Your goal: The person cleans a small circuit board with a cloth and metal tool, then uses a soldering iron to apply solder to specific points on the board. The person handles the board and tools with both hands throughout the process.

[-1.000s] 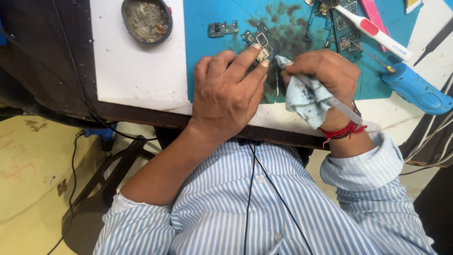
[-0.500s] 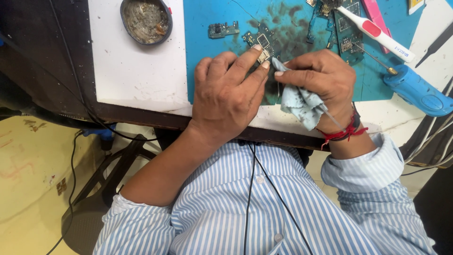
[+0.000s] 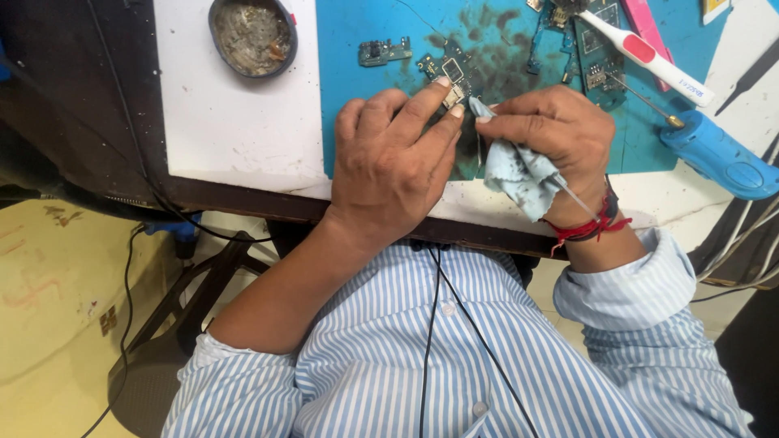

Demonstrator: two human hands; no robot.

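Since a second ago the right hand has slid its blue cloth closer to the small circuit board; left hand fingers stay pinched on it near the counter's front edge.

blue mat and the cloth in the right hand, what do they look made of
The blue mat looks like matte rubber or silicone: flat, dull, darkly stained near the circuit board. The light blue cloth in the right hand looks like soft woven fabric, possibly microfibre: it folds and crumples.
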